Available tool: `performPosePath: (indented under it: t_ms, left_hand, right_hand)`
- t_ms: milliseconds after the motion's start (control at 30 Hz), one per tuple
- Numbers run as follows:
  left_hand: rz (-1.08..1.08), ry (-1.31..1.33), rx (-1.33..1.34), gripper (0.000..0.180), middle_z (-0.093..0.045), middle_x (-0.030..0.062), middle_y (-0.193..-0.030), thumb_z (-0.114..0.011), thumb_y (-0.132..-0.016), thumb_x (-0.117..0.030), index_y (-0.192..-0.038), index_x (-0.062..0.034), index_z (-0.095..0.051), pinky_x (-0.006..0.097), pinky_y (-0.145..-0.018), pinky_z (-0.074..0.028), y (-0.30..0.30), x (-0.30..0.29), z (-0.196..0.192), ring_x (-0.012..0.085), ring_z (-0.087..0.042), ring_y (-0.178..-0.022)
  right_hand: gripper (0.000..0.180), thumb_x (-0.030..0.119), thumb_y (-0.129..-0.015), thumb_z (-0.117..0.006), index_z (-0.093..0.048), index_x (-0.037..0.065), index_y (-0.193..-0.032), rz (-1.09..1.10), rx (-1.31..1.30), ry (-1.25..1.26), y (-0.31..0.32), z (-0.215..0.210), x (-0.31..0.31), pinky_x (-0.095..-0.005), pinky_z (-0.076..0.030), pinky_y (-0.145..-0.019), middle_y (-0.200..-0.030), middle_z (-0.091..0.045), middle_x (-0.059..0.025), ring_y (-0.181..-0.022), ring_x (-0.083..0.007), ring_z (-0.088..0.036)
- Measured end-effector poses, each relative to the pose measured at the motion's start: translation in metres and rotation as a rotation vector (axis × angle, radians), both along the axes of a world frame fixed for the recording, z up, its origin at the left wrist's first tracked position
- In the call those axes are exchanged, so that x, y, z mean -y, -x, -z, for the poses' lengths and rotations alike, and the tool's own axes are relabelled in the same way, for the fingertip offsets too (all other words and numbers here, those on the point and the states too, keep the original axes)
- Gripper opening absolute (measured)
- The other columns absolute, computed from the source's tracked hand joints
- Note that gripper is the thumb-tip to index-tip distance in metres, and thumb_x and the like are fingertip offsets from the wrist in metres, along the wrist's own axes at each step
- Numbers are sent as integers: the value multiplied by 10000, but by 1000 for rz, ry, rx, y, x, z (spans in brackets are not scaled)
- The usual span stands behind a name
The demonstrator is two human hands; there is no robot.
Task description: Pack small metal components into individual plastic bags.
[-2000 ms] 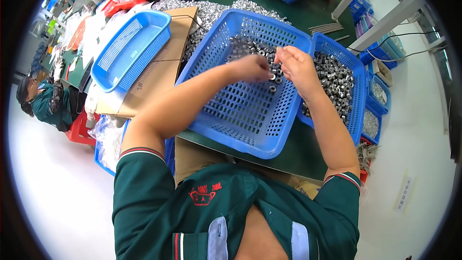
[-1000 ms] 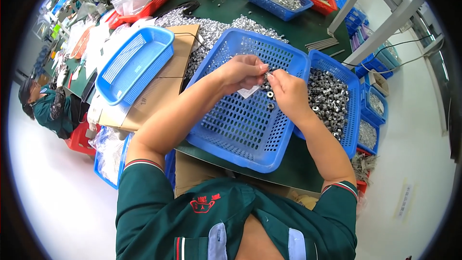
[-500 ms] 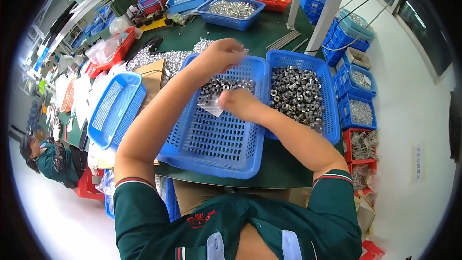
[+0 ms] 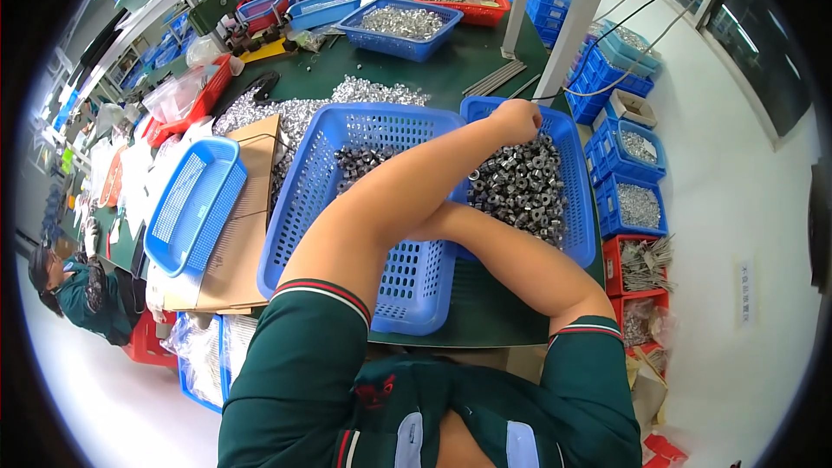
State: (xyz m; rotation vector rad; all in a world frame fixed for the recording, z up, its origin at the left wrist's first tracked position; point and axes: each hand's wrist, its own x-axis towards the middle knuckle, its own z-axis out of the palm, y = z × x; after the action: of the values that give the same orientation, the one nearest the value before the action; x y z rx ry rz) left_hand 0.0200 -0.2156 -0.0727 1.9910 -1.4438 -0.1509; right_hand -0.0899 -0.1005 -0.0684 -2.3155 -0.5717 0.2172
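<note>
My left arm reaches across to the right, its hand (image 4: 518, 121) closed over the far part of a blue basket (image 4: 586, 199) full of dark metal nuts (image 4: 520, 186). Its fingertips are hidden, so whatever they hold does not show. Beneath that forearm is my right hand (image 4: 428, 224), above the larger blue basket (image 4: 273, 234); its fingers are covered. More dark nuts (image 4: 360, 160) lie at the far end of this larger basket, whose near part shows bare slotted bottom.
Left of the baskets, a blue tray (image 4: 178, 247) rests on cardboard (image 4: 251, 251). Shiny small metal parts (image 4: 381, 93) are heaped behind. A metal post (image 4: 568, 43) stands at the back right, near thin rods (image 4: 494, 78). Stacked crates (image 4: 607, 156) line the right; a co-worker (image 4: 95, 295) sits left.
My left hand has swung right, from over the larger basket to the basket full of nuts. The right hand and the small clear bag beside it are now covered by my left arm.
</note>
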Motion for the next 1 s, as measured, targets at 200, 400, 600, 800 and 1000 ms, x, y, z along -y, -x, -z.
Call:
performPosePath:
  t_ms: [200, 400, 600, 800, 1000]
  left_hand:
    - [-3, 54, -2, 253, -658, 147, -926, -582, -756, -145, -979, -49, -655, 360, -775, -491, -4, -34, -18, 291, -630, -862]
    - [-371, 628, 26, 171, -659, 127, -813, -604, -766, -135, -909, -60, -660, 336, -695, -499, -19, -164, -81, 265, -643, -743]
    - [-638, 346, -78, 175, -639, 71, -816, -615, -779, -78, -945, -27, -621, 281, -676, -481, 1, -249, -26, 139, -598, -716]
    - [-96, -333, 50, 295, -619, 139, -856, -650, -728, -220, -1001, -109, -629, 417, -722, -489, 45, -242, 46, 313, -619, -793]
    - [-75, -307, 147, 163, -560, 163, -926, -596, -777, -164, -875, -44, -545, 451, -688, -489, 55, -238, 65, 358, -600, -783]
  right_hand:
    - [352, 209, -870, -497, -545, 79, -1194, 28, -9, 52, -7, -5, -8, -369, -338, -993, -1251, -523, -159, -1208, -290, -434]
    - [269, 248, -874, -480, -620, 22, -919, 260, 515, 351, -28, 4, 6, -450, -479, -703, -878, -637, -203, -799, -376, -617]
    - [325, 295, -892, -524, -613, -3, -799, 783, 219, -488, -40, -4, 19, -326, -432, -549, -619, -588, -106, -561, -182, -557]
    - [279, 272, -910, -536, -604, 24, -800, 635, 76, -655, -32, 0, 14, -239, -347, -466, -560, -503, 18, -499, -48, -444]
    - [257, 252, -901, -546, -604, 15, -819, 617, 133, -504, -32, 4, 12, -242, -354, -484, -563, -499, 20, -522, -46, -436]
